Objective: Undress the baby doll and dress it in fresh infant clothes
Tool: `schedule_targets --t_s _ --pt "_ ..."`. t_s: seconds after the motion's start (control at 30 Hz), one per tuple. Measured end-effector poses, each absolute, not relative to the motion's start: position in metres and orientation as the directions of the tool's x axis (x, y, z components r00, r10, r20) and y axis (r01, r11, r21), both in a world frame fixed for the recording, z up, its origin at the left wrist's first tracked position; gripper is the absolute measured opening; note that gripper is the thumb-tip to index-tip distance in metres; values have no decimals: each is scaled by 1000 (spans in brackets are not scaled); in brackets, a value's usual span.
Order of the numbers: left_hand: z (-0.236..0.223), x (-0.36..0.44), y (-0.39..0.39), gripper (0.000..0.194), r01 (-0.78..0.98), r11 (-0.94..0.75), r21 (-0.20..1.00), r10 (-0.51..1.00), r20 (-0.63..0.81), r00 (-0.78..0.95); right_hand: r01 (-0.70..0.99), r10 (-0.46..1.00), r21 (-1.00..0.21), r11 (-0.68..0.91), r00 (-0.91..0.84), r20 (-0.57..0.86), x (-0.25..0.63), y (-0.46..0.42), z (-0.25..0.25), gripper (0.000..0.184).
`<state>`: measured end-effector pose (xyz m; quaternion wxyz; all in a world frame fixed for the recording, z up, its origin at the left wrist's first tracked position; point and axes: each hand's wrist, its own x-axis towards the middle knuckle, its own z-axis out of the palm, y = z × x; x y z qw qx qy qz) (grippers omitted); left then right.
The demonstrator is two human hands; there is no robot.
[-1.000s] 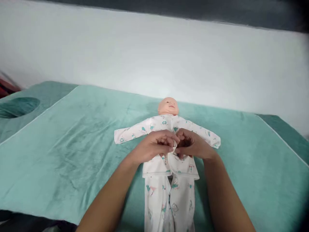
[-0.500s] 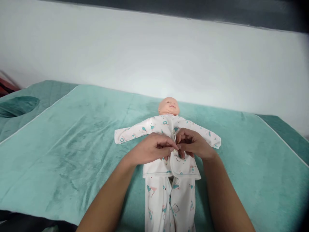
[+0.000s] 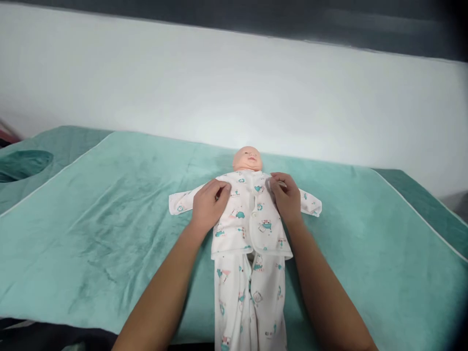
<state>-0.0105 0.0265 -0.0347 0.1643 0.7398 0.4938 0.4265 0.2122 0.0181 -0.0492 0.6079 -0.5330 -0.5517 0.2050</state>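
Note:
A baby doll (image 3: pixel 247 159) lies on its back, its head toward the wall. It wears a white long-sleeved baby shirt (image 3: pixel 239 214) printed with small teal and pink figures, and matching trousers (image 3: pixel 268 302). The shirt's front edges meet down the middle, parting a little at the hem. My left hand (image 3: pixel 210 204) is closed at the shirt's left side near the sleeve, thumb and fingers pinching the cloth. On the opposite side my right hand (image 3: pixel 288 197) pinches the cloth by the other sleeve. Its fingertips are partly hidden. Both sleeves stretch out sideways.
A teal plush cover (image 3: pixel 109 219) with white piping spreads under the doll. Toward the far left is an oval recess (image 3: pixel 25 165) in the padded surface. A white wall (image 3: pixel 226 87) rises behind, with a dark band (image 3: pixel 234 17) above.
Both hands have left the middle of the shirt front, where their fingertips met. They have moved apart and up to the shirt's two sides. The front now lies flatter and in view.

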Motion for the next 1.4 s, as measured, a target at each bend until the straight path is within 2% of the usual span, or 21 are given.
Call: schedule_targets --t_s 0.07,0.13,0.23,0.33,0.47,0.53,0.6,0.67,0.73,0.83,0.97,1.1,1.17,1.3,1.4 --pt "-50 -12 30 26 713 -456 533 832 540 129 543 812 -749 379 192 551 221 20 -58 20" --pt "-62 -20 30 27 804 -422 419 813 568 131 696 819 -607 382 49 571 237 18 -66 27" --pt "-72 -40 23 29 911 -319 262 815 567 122 871 885 -427 245 -21 465 277 10 -77 37" --pt "-76 -67 12 33 957 -210 199 848 524 77 926 937 -365 98 38 347 328 -5 -87 42" --pt "-79 -90 0 39 965 -45 259 889 452 -80 898 901 -424 -120 277 333 373 -25 -90 47" --pt "-80 -92 -2 40 956 24 293 893 423 -152 864 904 -446 -233 362 229 378 -31 -88 48" --pt "-81 -92 -3 39 946 55 319 892 410 -190 857 925 -434 -277 361 122 376 -33 -84 47" --pt "-83 -91 -2 37 935 49 351 885 418 -203 860 935 -431 -272 342 93 372 -31 -83 44" --pt "-85 -93 0 34 921 30 389 871 442 -215 835 921 -479 -270 369 125 371 -26 -83 40" --pt "-88 -97 3 33 898 29 439 848 465 -255 756 852 -572 -317 492 177 377 -16 -85 37" --pt "-89 -100 6 39 841 109 530 825 424 -374 653 744 -660 -371 634 209 386 -2 -88 34" --pt "-89 -98 6 42 806 158 571 826 371 -425 634 705 -721 -280 645 294 386 0 -93 30" --pt "-89 -98 5 41 755 173 632 830 320 -458 623 715 -753 -211 624 316 384 -2 -96 30" --pt "-87 -109 9 43 628 73 775 833 299 -466 666 793 -713 -220 548 267 382 -6 -99 30" --pt "-85 -128 17 44 612 10 791 836 329 -440 716 828 -663 -219 495 262 383 -6 -100 27"
